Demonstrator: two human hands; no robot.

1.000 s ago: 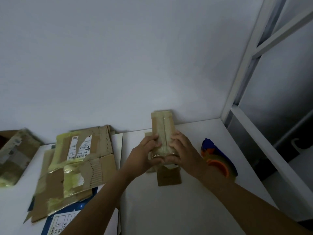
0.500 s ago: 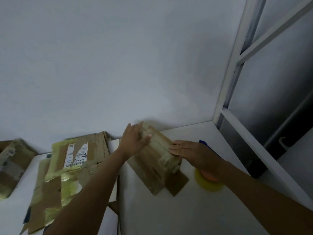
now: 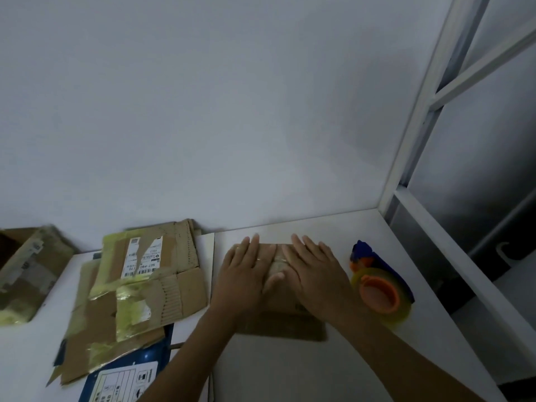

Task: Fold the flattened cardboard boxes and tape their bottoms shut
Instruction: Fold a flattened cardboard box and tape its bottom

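A white table (image 3: 290,372) ran up to a plain pale wall, with a white window frame (image 3: 412,140) on the right. I saw both hands lying flat on the small cardboard box (image 3: 282,326) mid-table. The left hand (image 3: 243,274) and right hand (image 3: 316,274) were side by side, fingers straight, palms pressing down, grasping nothing. Just right of the box lay an orange-and-blue tape dispenser (image 3: 377,291). To the left sat a pile of flattened boxes (image 3: 139,285) — patched with yellowish tape.
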